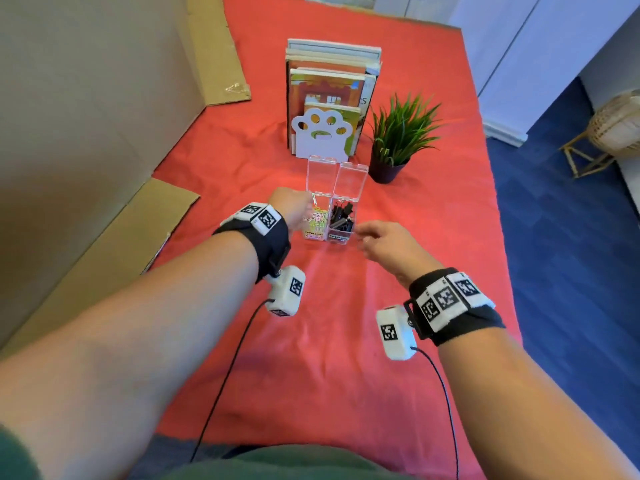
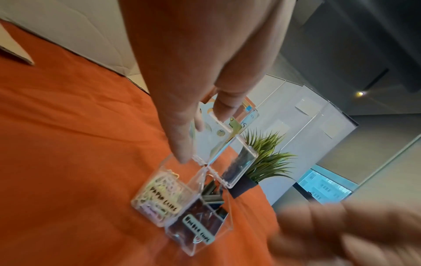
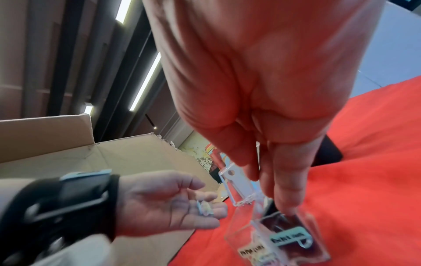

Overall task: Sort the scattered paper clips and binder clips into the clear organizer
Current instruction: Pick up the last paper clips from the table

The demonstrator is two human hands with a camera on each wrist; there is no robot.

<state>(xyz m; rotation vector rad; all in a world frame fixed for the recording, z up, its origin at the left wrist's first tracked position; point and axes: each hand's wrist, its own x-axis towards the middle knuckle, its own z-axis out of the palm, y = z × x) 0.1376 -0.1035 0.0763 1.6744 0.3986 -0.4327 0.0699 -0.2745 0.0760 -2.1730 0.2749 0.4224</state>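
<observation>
The clear organizer [image 1: 329, 220] is set on the red cloth [image 1: 329, 341], lids raised, before a bookend [image 1: 323, 136] and potted plant [image 1: 398, 140]. Pastel paper clips [image 1: 317, 220] fill its left compartment, black binder clips [image 1: 341, 216] its right. A few clips lie in the cupped left hand [image 3: 164, 205]; the right hand [image 1: 388, 244] is relaxed, a fingertip [image 3: 288, 203] at the rim.

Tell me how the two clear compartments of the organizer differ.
The left clear compartment holds pale, pastel paper clips; the right clear compartment holds dark black binder clips. The left one's label is yellowish, the right one's label pale green. The left hand is at the left compartment's rear; the right hand is beside the right one. Both are transparent, side by side, with lids standing open.
</observation>
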